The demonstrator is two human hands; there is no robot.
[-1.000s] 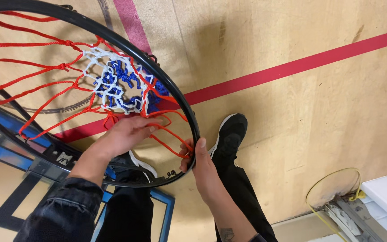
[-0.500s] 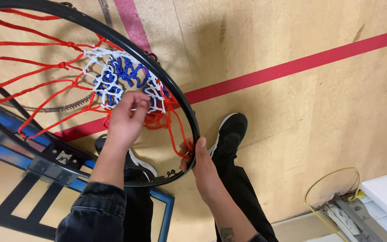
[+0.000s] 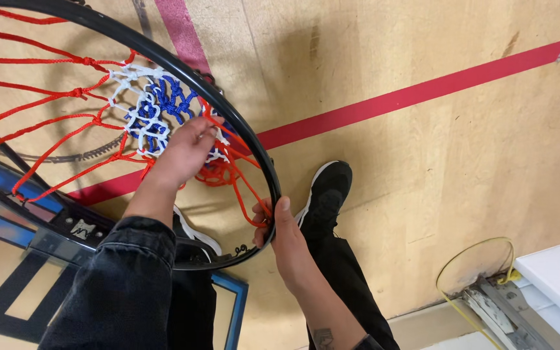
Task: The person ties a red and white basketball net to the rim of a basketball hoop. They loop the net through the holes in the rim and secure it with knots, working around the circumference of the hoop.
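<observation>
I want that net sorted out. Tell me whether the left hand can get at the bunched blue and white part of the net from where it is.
Probably yes. The left hand reaches inside the black hoop rim, its fingertips already on the blue and white netting; only loose red cords lie around it. The right hand grips the rim lower down, clear of it.

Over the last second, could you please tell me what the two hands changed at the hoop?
The left hand moved up from the hoop's lower rim into the bunched net and now pinches its cords. The right hand kept its grip on the black rim; the shoe stayed put.
</observation>
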